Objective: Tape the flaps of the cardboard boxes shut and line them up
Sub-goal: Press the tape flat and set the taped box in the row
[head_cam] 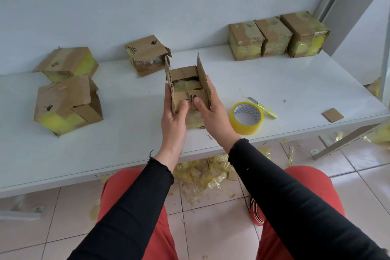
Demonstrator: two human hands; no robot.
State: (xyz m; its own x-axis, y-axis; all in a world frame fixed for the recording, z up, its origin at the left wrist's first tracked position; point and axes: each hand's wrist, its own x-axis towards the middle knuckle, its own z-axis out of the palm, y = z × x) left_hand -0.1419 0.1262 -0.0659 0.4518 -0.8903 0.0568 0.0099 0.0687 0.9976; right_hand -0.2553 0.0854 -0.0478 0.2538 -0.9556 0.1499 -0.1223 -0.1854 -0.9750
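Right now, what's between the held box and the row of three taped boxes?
Head view: only bare white tabletop lies between the held box and the three taped boxes; the tape roll sits nearer, off that line.

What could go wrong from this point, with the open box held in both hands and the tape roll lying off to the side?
1. The box is held by the left hand and right hand; its two long flaps stand upright. Releasing one hand for the tape roll may let the thumb-pressed inner flaps spring up.
2. Crumpled yellow tape inside the box could keep the flaps from lying flat.
3. The utility knife beside the roll could be brushed when reaching.
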